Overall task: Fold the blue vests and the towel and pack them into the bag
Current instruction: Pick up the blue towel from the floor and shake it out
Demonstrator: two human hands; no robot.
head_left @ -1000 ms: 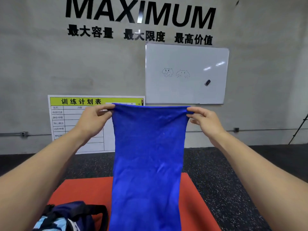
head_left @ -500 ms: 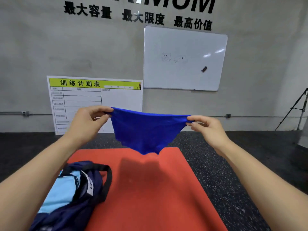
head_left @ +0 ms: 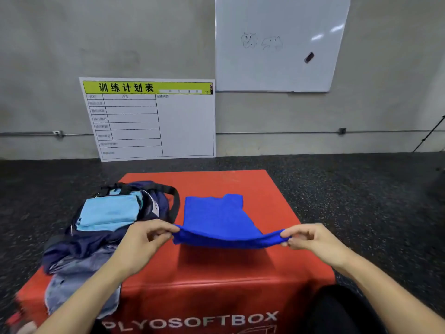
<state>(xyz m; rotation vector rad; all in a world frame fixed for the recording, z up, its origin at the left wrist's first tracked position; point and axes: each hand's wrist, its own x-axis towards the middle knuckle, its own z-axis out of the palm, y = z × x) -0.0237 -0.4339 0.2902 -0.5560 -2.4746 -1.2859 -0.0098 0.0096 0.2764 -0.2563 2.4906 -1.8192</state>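
Grey concrete wall up top with a whiteboard [head_left: 277, 44] and a training chart [head_left: 151, 119] leaning under it. Mid frame, I'm holding the blue towel [head_left: 216, 220] over the red foam box [head_left: 216, 273]: my left hand [head_left: 144, 239] is pinching its near left corner, my right hand [head_left: 310, 239] is pinching the near right one. Far end is lying flat on the box. Navy bag [head_left: 96, 237] is sitting at left, light blue vests [head_left: 108, 213] showing inside.

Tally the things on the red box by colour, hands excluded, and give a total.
Royal blue: 1, the towel pinched by the left hand and right hand.
Navy: 1, the bag.
Light blue: 1, folded cloth in the bag.
Total: 3.
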